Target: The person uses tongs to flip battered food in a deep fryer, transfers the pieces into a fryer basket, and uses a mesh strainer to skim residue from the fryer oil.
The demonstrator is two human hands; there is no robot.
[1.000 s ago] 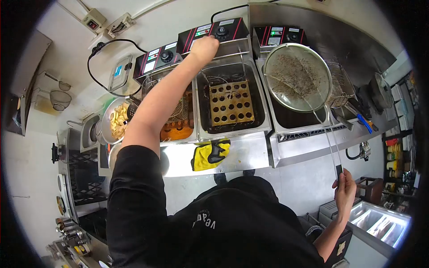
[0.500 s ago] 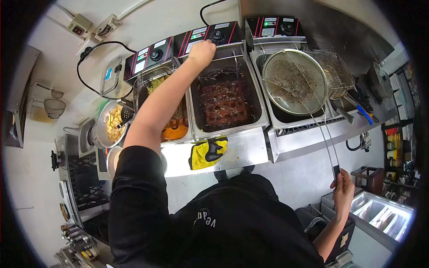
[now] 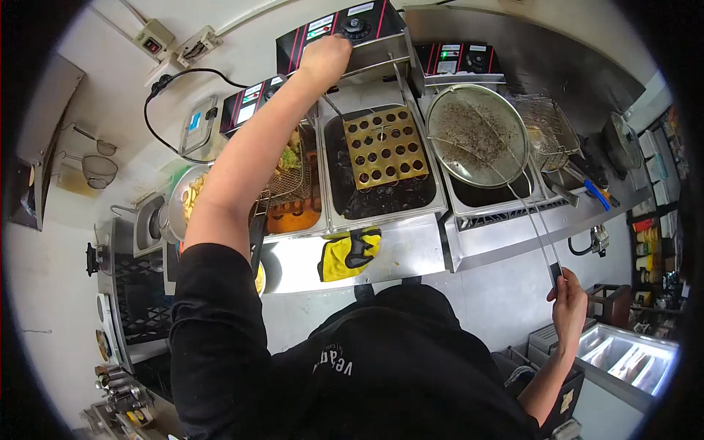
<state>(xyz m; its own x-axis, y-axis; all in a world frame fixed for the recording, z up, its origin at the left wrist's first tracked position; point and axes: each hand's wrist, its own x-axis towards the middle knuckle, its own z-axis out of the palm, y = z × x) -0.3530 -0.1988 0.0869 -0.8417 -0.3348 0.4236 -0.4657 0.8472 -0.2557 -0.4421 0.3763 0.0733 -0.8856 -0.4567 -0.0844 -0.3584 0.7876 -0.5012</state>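
My left hand is closed on the front of the middle fryer's control head, which is raised above the others. Joined below it, a perforated metal plate with rows of round holes is up out of the dark oil in the fryer tank. My right hand grips the handle of a large round mesh strainer. The strainer's bowl, speckled with dark crumbs, rests over the right fryer.
A frying basket with green food is in the left fryer, over orange oil. A yellow and black cloth lies on the counter's front edge. Tongs with blue handles lie at right. A bowl of cut food stands left, partly hidden by my arm.
My left hand has lifted the middle control head, bringing the perforated plate up out of the oil. The frying basket at left now sits nearer, with its handle toward me. The strainer has barely moved.
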